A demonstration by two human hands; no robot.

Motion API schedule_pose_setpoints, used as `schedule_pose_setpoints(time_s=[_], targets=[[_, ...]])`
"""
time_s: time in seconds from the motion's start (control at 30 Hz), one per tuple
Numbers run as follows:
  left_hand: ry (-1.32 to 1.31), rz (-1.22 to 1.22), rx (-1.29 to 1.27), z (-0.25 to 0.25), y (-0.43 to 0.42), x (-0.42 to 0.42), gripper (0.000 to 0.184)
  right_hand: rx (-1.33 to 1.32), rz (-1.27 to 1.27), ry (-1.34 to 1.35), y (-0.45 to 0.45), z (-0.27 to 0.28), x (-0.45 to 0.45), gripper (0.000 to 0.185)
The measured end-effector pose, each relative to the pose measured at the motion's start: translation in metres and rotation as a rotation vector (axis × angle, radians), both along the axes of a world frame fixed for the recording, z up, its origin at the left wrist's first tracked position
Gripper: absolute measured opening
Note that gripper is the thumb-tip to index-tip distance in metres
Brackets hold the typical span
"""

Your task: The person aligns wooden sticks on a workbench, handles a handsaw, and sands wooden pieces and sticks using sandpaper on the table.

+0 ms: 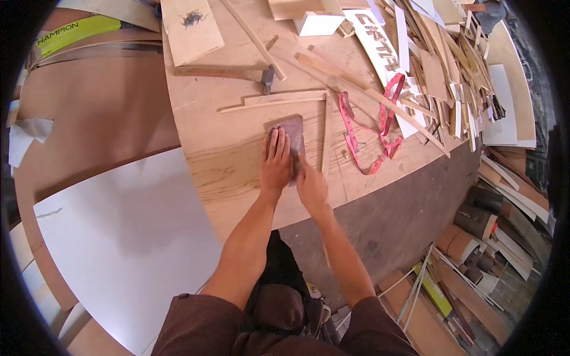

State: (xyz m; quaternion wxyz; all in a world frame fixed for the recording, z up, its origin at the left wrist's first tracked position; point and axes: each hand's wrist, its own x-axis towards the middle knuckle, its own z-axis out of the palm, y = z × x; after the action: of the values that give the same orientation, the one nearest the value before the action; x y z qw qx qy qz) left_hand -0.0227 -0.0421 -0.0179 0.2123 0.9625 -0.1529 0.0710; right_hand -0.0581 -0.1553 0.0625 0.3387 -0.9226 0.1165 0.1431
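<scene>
- The brown sheet [295, 127] lies on the wooden worktop [237, 133], near its front edge and right of its front left corner.
- Its long axis runs from the person toward the back of the worktop, nearly straight, with 1 short end facing the body.
- The left hand [276, 160] lies flat on the sheet, fingers straight and close together, pointing away from the body; it presses from above.
- The right hand [312, 185] is at the sheet's right side, toward its near end, fingers bent; whether they pinch the edge, I cannot tell.
- Behind the sheet and along its right are thin wood strips [325, 133], roughly square to each other.
- Further back, a hammer [228, 73] lies crosswise, its handle reaching toward the worktop's left edge.
- A board [199, 44] in the back left part carries a small heap of nails [193, 19].
- Right of the strips, a pink tape measure [392, 146] lies in loose loops.
- Wood scraps [442, 71] crowd the worktop's right end.
- Beyond the left edge is a white panel [124, 231]; more offcuts [504, 231] lie at the lower right of the room.
</scene>
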Motion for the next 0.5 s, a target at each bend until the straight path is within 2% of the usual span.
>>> schedule_pose_setpoints(time_s=[0.1,0.27,0.33,0.4,0.5], targets=[[0.058,0.009,-0.025,0.004,-0.001,0.006,0.057,0.088,-0.013,-0.114,-0.004,-0.017,-0.021,0.04],[-0.019,0.01,0.0,-0.013,0.0,0.003,0.061,0.076,-0.03,-0.071,0.001,-0.008,0.007,0.039],[0.069,0.002,0.01,0.0,0.0,0.002,0.062,0.057,-0.032,-0.04,-0.001,-0.011,-0.011,0.04],[0.085,0.006,0.004,0.009,-0.001,0.005,0.061,0.16,-0.055,-0.282,-0.003,-0.034,-0.033,0.041],[0.068,0.013,0.064,-0.003,0.0,0.002,0.063,0.158,-0.118,-0.163,0.002,-0.019,0.01,0.042]])
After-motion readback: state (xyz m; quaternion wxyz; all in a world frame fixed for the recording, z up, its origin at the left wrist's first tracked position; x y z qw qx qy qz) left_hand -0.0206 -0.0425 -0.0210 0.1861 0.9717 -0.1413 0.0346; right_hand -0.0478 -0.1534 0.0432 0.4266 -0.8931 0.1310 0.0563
